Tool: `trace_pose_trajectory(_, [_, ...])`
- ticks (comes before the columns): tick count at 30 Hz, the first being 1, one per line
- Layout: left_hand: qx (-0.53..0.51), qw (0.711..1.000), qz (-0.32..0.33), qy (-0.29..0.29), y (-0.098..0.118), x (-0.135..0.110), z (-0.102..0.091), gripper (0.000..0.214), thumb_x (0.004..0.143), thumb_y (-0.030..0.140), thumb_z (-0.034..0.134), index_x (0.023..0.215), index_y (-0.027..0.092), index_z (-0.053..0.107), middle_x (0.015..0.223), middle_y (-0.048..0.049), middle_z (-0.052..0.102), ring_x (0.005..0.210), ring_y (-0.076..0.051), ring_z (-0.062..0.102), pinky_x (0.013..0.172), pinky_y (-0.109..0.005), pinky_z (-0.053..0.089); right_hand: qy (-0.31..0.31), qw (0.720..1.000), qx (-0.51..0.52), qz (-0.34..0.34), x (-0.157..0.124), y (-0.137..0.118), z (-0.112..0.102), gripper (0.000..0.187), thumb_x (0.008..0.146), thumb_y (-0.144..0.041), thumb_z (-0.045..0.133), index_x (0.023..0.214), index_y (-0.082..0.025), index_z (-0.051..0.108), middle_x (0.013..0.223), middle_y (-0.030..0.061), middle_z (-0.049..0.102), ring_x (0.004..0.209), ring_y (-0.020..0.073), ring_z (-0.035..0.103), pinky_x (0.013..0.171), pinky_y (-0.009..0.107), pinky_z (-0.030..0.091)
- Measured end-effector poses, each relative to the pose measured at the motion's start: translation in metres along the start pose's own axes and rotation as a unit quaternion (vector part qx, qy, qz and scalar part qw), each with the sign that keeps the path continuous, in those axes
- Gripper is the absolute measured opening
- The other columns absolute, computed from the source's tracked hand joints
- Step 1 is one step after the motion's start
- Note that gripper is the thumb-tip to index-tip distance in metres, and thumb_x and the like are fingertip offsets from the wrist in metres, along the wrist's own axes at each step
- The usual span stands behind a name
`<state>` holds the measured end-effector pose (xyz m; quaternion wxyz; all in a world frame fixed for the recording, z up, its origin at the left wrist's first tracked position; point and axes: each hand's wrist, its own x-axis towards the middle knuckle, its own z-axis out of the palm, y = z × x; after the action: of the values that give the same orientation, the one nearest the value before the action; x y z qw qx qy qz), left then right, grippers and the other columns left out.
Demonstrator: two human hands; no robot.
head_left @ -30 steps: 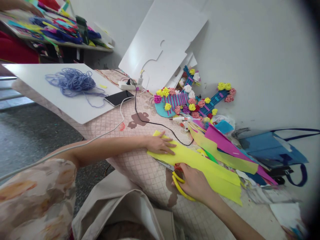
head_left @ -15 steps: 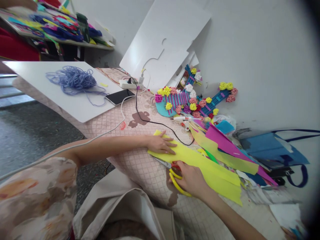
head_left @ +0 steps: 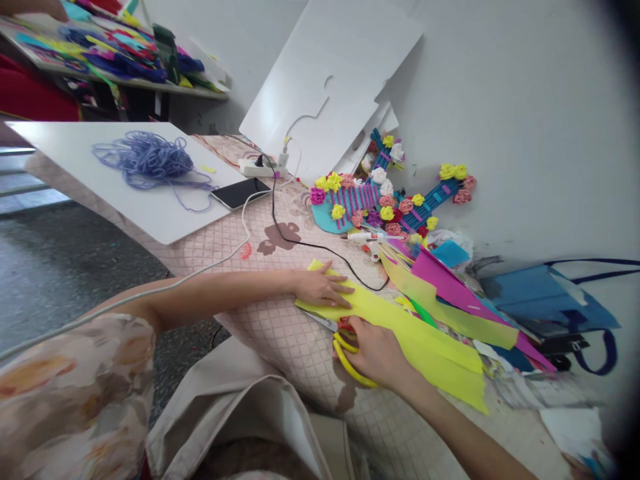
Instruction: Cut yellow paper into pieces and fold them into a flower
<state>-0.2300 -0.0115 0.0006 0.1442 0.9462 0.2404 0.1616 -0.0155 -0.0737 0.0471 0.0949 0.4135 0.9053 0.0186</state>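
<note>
A long strip of yellow crepe paper (head_left: pixel 400 327) lies across the patterned tablecloth (head_left: pixel 265 340). My left hand (head_left: pixel 323 287) rests flat on its left end, fingers spread. My right hand (head_left: pixel 377 350) grips scissors (head_left: pixel 354 363) with yellow and red handles. Their blades point left along the near edge of the paper, just below my left hand. Whether the blade tips are over or under the paper, I cannot tell.
Behind the paper run a black cable (head_left: pixel 325 248) and a white cable (head_left: pixel 245 227). A glue gun (head_left: pixel 370 237), flower-decorated craft pieces (head_left: pixel 355 200) and coloured paper (head_left: pixel 450 287) lie farther back. On a white board (head_left: pixel 165 223) sits purple yarn (head_left: pixel 150 160), with a phone (head_left: pixel 240 193) at its edge.
My right hand has shifted slightly to the left with the scissors, bringing the blades farther along the paper's edge. My left hand has stayed in place.
</note>
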Motion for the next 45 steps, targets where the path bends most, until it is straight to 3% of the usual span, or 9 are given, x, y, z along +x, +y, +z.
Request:
trace_pose_trajectory(7, [-0.012, 1.000, -0.015, -0.022, -0.001, 0.001, 0.000, 0.039, 0.092, 0.032, 0.037, 0.131, 0.037, 0.045, 0.146, -0.0007, 0.033, 0.138, -0.028, 0.020, 0.106, -0.062, -0.003, 0.013, 1.000, -0.005, -0.007, 0.000, 0.001, 0.004, 0.040, 0.075, -0.058, 0.055, 0.091, -0.021, 0.054, 0.085, 0.0042, 0.070, 0.074, 0.0237, 0.066, 0.058, 0.028, 0.036])
trace_pose_trajectory(20, [-0.048, 0.998, -0.031, 0.014, 0.007, -0.001, -0.007, 0.037, 0.087, 0.026, 0.048, 0.120, 0.039, 0.056, 0.140, 0.0020, 0.043, 0.134, -0.028, 0.028, 0.108, -0.059, 0.006, 0.018, 0.999, -0.009, -0.034, 0.003, -0.002, 0.005, 0.038, 0.078, -0.055, 0.051, 0.091, -0.019, 0.055, 0.080, 0.0057, 0.069, 0.071, 0.0228, 0.066, 0.057, 0.027, 0.036])
trace_pose_trajectory(28, [-0.038, 0.999, -0.003, 0.006, 0.001, -0.001, -0.004, 0.039, 0.090, 0.028, 0.042, 0.128, 0.034, 0.049, 0.143, -0.0027, 0.039, 0.136, -0.028, 0.026, 0.107, -0.059, 0.008, 0.050, 0.997, 0.017, -0.051, -0.026, 0.006, 0.011, 0.037, 0.074, -0.052, 0.059, 0.090, -0.019, 0.055, 0.079, 0.0041, 0.067, 0.073, 0.0226, 0.064, 0.062, 0.028, 0.039])
trace_pose_trajectory(32, [-0.023, 1.000, -0.008, 0.004, 0.001, 0.002, -0.005, 0.044, 0.090, 0.035, 0.043, 0.133, 0.023, 0.044, 0.141, -0.0104, 0.042, 0.134, -0.029, 0.029, 0.107, -0.055, 0.013, 0.078, 0.996, 0.044, -0.004, -0.048, 0.033, 0.013, 0.033, 0.074, -0.047, 0.060, 0.091, -0.019, 0.057, 0.085, 0.0053, 0.068, 0.076, 0.0215, 0.063, 0.067, 0.029, 0.042])
trace_pose_trajectory(37, [0.030, 0.997, -0.057, 0.037, 0.009, 0.011, -0.009, 0.048, 0.080, 0.037, 0.059, 0.124, 0.018, 0.052, 0.121, -0.0139, 0.056, 0.113, -0.029, 0.049, 0.099, -0.045, 0.031, 0.115, 0.980, 0.136, 0.091, -0.063, 0.092, 0.015, 0.026, 0.075, -0.028, 0.055, 0.100, -0.020, 0.055, 0.103, 0.0060, 0.066, 0.091, 0.0198, 0.062, 0.075, 0.030, 0.045])
trace_pose_trajectory(41, [0.025, 0.988, -0.149, 0.030, 0.014, 0.022, -0.012, 0.037, 0.072, 0.032, 0.066, 0.104, 0.014, 0.061, 0.103, -0.0113, 0.059, 0.094, -0.024, 0.056, 0.081, -0.033, 0.042, 0.123, 0.963, 0.194, 0.144, -0.067, 0.140, 0.018, 0.027, 0.072, -0.023, 0.056, 0.098, -0.019, 0.054, 0.107, 0.0071, 0.065, 0.089, 0.0200, 0.062, 0.071, 0.030, 0.047])
trace_pose_trajectory(45, [-0.040, 0.977, -0.211, 0.000, 0.010, 0.030, -0.012, 0.025, 0.066, 0.028, 0.068, 0.087, 0.016, 0.061, 0.081, -0.0030, 0.061, 0.074, -0.017, 0.056, 0.062, -0.023, 0.040, 0.145, 0.948, 0.226, 0.173, -0.070, 0.166, 0.025, 0.027, 0.071, -0.021, 0.058, 0.098, -0.018, 0.055, 0.109, 0.0092, 0.064, 0.091, 0.0206, 0.062, 0.073, 0.032, 0.047])
